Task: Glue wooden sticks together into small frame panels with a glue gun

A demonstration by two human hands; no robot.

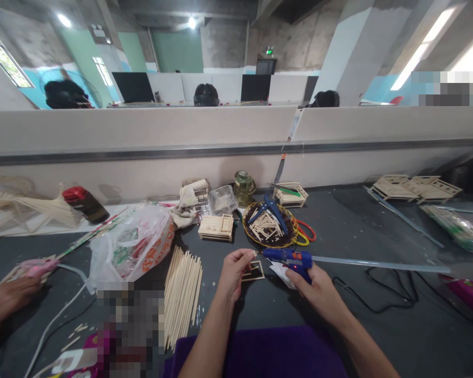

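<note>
My right hand [313, 286] is wrapped round the grip of a blue hot glue gun [289, 257], with a long clear glue stick [378, 264] running out of its back. The nozzle points left, close to the fingertips of my left hand [236, 270]. Those fingers are pinched together; a tiny pale bit shows at their tips, too small to name. Just beneath them is a small rectangular frame of wooden sticks [262, 270], partly hidden by the hand. A folded white paper [283, 275] shows under the glue gun.
A yellow-rimmed basket [246, 231] holds short sticks and blue pliers [276, 212]. Long wooden sticks [183, 294] lie left of my arm. Behind stand a small stick-built cabinet [216, 227] and a green jar [244, 188]. Another person's hand [19, 294] holds a pink glue gun [39, 266].
</note>
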